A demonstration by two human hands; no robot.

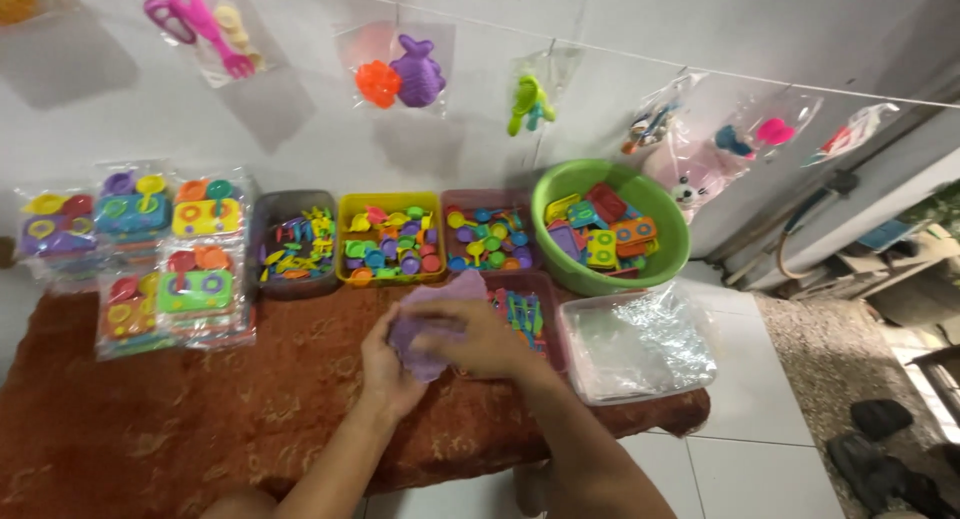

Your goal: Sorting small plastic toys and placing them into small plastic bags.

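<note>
Both your hands grip a purple toy piece over the brown surface.

Your left hand (388, 369) cups the purple piece (432, 319) from below while your right hand (478, 341) closes on it from the side. It sits just in front of the yellow tray (391, 241) of small plastic parts, near the green bowl (612, 225) and the clear bags (637, 343).

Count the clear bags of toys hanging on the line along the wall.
6: pink scissors bag, purple fish bag, green bag, three more at right. More may hang off-frame.
</note>
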